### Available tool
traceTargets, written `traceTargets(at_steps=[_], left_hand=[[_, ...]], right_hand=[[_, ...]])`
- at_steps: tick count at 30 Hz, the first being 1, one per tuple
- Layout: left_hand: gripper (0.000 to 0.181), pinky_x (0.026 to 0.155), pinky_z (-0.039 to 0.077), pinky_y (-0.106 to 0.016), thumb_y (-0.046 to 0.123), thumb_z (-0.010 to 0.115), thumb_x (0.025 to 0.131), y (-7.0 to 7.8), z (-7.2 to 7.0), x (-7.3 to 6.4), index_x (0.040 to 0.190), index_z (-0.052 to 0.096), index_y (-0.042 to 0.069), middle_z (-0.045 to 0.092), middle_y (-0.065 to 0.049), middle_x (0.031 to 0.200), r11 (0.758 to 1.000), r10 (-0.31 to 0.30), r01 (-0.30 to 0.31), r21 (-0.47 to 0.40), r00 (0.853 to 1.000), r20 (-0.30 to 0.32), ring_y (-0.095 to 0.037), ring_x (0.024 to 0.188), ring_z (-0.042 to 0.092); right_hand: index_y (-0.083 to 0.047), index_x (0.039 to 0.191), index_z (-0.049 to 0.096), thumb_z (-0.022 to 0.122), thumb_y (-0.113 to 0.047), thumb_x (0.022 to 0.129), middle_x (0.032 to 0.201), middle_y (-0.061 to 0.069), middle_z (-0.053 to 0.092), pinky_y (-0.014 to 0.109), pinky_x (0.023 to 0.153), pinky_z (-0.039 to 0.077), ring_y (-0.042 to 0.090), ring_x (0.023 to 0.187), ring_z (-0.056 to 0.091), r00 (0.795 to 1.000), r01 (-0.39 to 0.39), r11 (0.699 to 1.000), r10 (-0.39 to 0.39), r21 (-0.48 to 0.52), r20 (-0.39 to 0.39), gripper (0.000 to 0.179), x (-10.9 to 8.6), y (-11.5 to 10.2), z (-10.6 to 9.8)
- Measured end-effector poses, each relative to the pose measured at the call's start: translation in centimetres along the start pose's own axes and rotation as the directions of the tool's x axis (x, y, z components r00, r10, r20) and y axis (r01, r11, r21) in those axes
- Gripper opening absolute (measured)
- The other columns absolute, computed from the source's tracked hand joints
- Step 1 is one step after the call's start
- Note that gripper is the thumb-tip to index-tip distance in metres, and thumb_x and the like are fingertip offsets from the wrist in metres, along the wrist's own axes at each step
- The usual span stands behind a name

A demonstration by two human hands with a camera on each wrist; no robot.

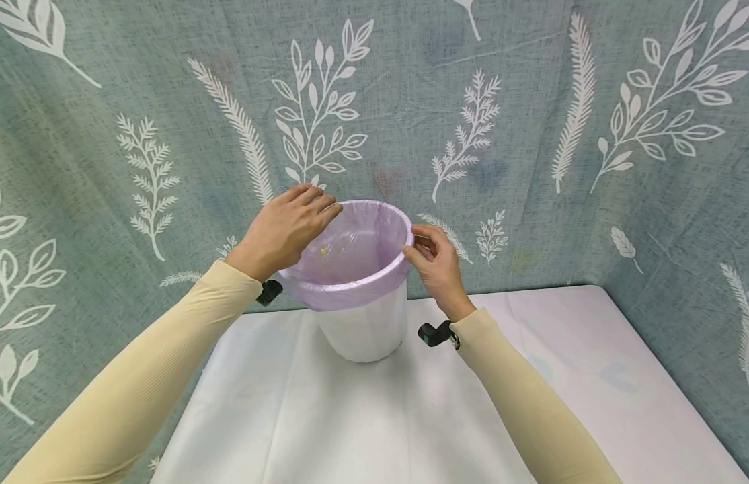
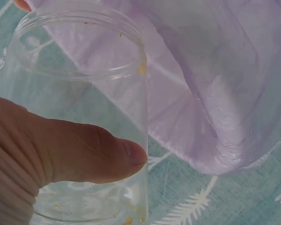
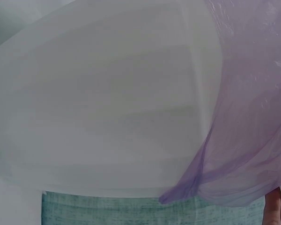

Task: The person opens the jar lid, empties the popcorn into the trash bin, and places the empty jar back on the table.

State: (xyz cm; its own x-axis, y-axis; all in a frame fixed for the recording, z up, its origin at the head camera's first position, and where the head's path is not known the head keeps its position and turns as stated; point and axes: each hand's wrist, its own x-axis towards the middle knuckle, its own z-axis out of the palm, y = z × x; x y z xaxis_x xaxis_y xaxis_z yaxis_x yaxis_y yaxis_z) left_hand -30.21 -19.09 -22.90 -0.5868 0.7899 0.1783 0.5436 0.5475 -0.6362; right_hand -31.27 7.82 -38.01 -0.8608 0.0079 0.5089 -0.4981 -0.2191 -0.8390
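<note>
A white bin stands on the table, lined with a thin lilac bag folded over its rim. Above the left side of its mouth, my left hand holds a clear plastic jar, thumb across the wall. Yellow bits stick to the jar, and its threaded neck shows in the left wrist view. Most of my left fingers are hidden behind it there. My right hand pinches the lined rim on the right, thumb on top. In the right wrist view, the loose bag edge hangs over the bin's side.
The table has a white cover. Close behind the bin hangs a grey-green leaf-print curtain, which also runs along the left and right sides. A black wrist camera mount juts out near the bin.
</note>
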Motion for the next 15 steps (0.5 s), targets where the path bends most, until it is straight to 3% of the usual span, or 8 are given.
traceTargets(at_steps=[10,15], left_hand=[[0.065,0.124,0.031,-0.046,-0.016,0.073,0.078,0.12,-0.04,-0.06,0.139,0.058,0.001,0.062,-0.017,0.14,1.0,-0.023,0.023,-0.018,1.0,-0.019,-0.039,0.137,0.052],[0.065,0.121,0.035,-0.047,-0.016,0.072,0.077,0.29,-0.1,-0.21,0.139,0.058,0.0,0.062,-0.018,0.14,0.996,-0.064,0.062,-0.06,0.997,-0.032,-0.039,0.134,0.054]], right_hand=[[0.014,0.135,0.058,0.069,0.006,0.097,0.142,0.021,0.051,0.038,0.115,0.045,0.035,0.13,0.055,1.0,0.0,1.0,0.0,-0.009,-0.003,0.04,-0.02,-0.05,0.09],[0.015,0.136,0.057,0.069,0.006,0.097,0.144,0.023,0.049,0.039,0.116,0.044,0.037,0.132,0.054,1.0,-0.001,1.0,0.001,-0.007,-0.001,0.041,-0.08,-0.05,0.11]])
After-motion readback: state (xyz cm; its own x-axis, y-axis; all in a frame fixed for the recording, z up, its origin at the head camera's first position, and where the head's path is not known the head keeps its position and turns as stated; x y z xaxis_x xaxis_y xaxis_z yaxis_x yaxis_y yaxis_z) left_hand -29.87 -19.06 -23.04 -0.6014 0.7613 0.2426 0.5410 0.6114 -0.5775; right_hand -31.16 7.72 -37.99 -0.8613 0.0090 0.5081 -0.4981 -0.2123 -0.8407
